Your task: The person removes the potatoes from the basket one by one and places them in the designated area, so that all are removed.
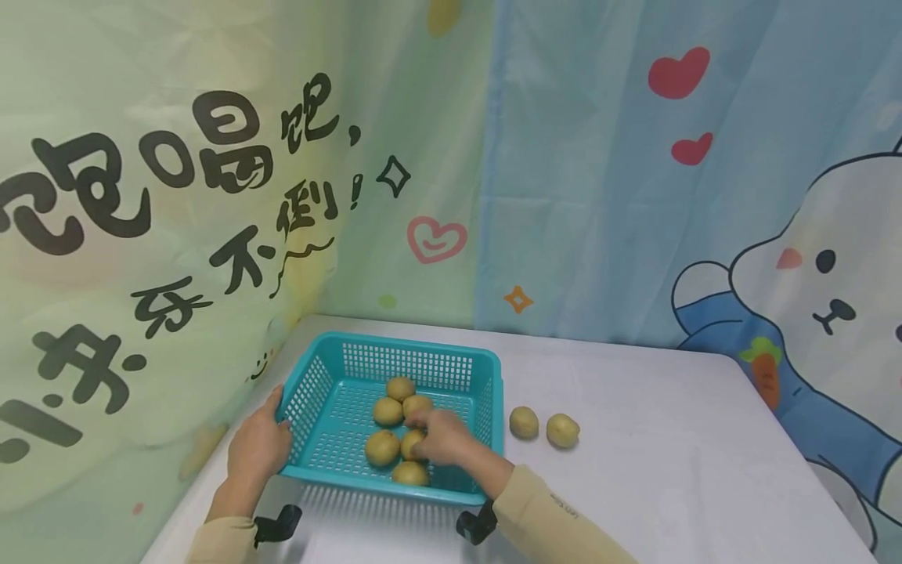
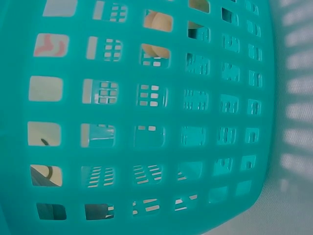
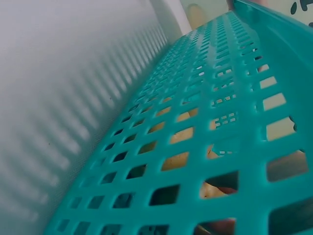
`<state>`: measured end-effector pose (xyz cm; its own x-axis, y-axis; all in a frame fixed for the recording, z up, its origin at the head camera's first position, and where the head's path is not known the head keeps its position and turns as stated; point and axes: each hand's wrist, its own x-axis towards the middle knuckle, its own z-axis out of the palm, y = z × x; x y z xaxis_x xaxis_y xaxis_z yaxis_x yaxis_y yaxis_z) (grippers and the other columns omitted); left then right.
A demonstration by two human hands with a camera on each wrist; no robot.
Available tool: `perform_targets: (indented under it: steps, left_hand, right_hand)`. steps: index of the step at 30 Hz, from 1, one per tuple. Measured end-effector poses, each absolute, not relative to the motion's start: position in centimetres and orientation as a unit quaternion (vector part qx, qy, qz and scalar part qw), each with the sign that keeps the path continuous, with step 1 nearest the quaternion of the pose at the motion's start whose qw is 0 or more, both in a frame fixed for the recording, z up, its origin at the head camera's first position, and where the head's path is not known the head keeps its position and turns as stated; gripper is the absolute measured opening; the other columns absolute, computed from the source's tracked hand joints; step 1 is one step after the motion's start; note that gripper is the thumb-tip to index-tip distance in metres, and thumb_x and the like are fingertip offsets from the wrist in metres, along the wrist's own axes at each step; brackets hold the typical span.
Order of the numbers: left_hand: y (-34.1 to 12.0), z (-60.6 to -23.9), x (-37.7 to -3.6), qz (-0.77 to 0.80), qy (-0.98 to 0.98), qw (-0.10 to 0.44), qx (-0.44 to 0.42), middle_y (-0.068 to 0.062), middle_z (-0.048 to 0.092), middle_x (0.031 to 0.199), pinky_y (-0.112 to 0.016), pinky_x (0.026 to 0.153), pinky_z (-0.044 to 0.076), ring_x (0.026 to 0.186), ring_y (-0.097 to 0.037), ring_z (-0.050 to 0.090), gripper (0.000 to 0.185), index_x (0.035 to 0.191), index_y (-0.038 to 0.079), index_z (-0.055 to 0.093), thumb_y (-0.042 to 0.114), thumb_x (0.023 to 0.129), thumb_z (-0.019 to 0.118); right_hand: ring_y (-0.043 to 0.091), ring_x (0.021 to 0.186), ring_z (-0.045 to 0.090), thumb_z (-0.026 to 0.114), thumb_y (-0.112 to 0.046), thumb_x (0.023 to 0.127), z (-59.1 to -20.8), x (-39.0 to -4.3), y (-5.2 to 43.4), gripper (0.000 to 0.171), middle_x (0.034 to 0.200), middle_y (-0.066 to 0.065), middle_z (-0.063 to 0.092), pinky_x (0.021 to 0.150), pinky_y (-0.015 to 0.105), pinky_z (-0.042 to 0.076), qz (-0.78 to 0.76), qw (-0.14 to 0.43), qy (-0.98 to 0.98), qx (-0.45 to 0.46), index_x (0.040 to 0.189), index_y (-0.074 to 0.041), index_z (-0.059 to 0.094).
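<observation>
Head view: the basket [image 1: 331,392] sits on the white surface [image 1: 669,470], near its rear left corner by the printed curtains [image 1: 599,196]. The left hand [image 1: 259,442] grips the basket's left rim, fingers curled over the edge. The right hand [image 1: 440,437] reaches inside the basket, fingers curled onto one potato [image 1: 411,444] among the six lying on the basket floor. Two more potatoes [image 1: 524,422] lie on the surface just right of the basket, close together. Left wrist view: the basket's lattice wall [image 2: 195,122] fills the frame; pale potato skin shows through its upper holes; the left hand itself is not visible. Right wrist view: the basket's outer wall [image 3: 205,122] runs diagonally beside the surface [image 3: 58,73], with potatoes visible through the holes; the grip cannot be judged here.
</observation>
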<state>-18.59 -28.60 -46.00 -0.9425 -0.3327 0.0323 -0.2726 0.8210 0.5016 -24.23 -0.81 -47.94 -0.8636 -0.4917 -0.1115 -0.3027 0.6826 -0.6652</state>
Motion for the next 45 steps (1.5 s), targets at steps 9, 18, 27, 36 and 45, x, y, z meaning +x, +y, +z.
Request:
perform_targets:
  steps: [9,18,27,36,45]
  left_hand:
    - [-28.7,-46.1,-18.7,-0.249,-0.953,0.068,0.157,-0.037,0.050,0.131,-0.033,0.052,0.037,0.071,-0.030,0.054,0.061,0.151,0.000,0.029,0.007,0.094,0.051]
    - [-28.7,-46.4,-18.6,-0.244,-0.954,0.071,0.157,-0.037,0.051,0.130,-0.035,0.052,0.040,0.072,-0.030,0.056,0.061,0.151,-0.001,0.030,0.007,0.095,0.051]
    - [-28.6,-46.2,-18.6,-0.248,-0.954,0.069,0.152,-0.037,0.051,0.129,-0.035,0.053,0.040,0.071,-0.030,0.056,0.060,0.150,-0.002,0.030,0.006,0.095,0.052]
    - [-28.5,-46.3,-18.5,-0.248,-0.954,0.058,0.155,-0.037,0.051,0.129,-0.035,0.054,0.041,0.073,-0.030,0.056,0.061,0.151,-0.001,0.029,0.007,0.095,0.052]
    - [-28.6,-46.4,-18.8,-0.246,-0.954,0.066,0.157,-0.036,0.049,0.132,-0.034,0.054,0.039,0.074,-0.030,0.055,0.061,0.151,-0.001,0.030,0.007,0.095,0.051]
  right_hand:
    - [0.012,0.092,0.055,0.069,-0.004,0.082,-48.2,-24.0,-1.1,0.041,0.112,-0.001,0.068,0.083,0.032,0.048,-0.273,0.141,0.913,-0.267,0.120,-0.019,0.071]
    - [0.017,0.092,0.056,0.073,-0.010,0.080,-48.2,-23.8,-0.9,0.037,0.110,0.006,0.067,0.076,0.032,0.048,-0.277,0.142,0.918,-0.246,0.117,-0.011,0.069]
    - [0.017,0.080,0.050,0.069,-0.014,0.076,-48.3,-24.1,-0.6,0.043,0.101,0.007,0.065,0.064,0.031,0.044,-0.314,0.118,0.917,-0.214,0.119,-0.008,0.068]
    - [0.012,0.066,0.060,0.063,-0.007,0.083,-47.8,-24.2,0.2,0.044,0.115,0.011,0.065,0.055,0.028,0.051,-0.487,0.119,0.843,-0.195,0.127,-0.008,0.065]
    - [0.023,0.087,0.065,0.076,-0.005,0.078,-45.3,-23.6,1.5,0.044,0.115,0.017,0.056,0.073,0.038,0.057,-0.603,0.149,0.772,-0.135,0.120,-0.006,0.066]
